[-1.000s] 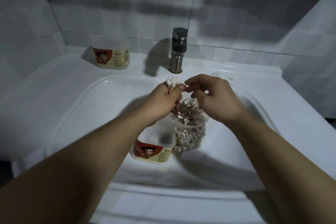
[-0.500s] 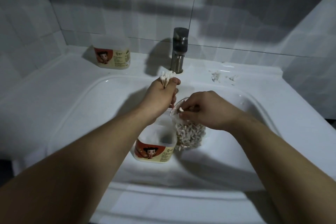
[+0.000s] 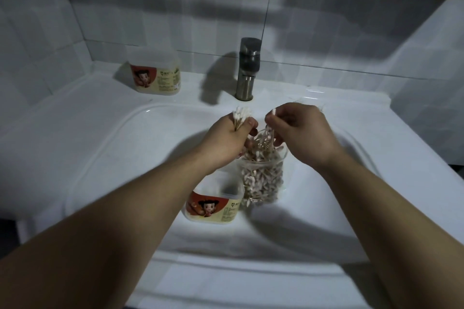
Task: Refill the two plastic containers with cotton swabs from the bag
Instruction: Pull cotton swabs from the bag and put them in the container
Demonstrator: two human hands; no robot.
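Observation:
A clear plastic bag [image 3: 262, 178] full of cotton swabs stands in the white sink basin. My left hand [image 3: 229, 139] grips an upright bundle of cotton swabs [image 3: 65, 118] just above and left of the bag's mouth. My right hand [image 3: 297, 130] pinches a few swabs [image 3: 270, 124] pulled up from the bag. An open plastic container [image 3: 213, 206] with a cartoon label sits in the basin under my left wrist. A second, lidded container [image 3: 155, 71] stands on the back left ledge.
A steel faucet [image 3: 248, 68] rises behind my hands at the back of the sink [image 3: 125, 158]. White tiled walls close in behind and on both sides. A few loose swabs lie on the ledge behind my right hand.
My right hand has come up out of the bag with a few swabs and moved toward the bundle in my left hand. The left hand has stayed in place.

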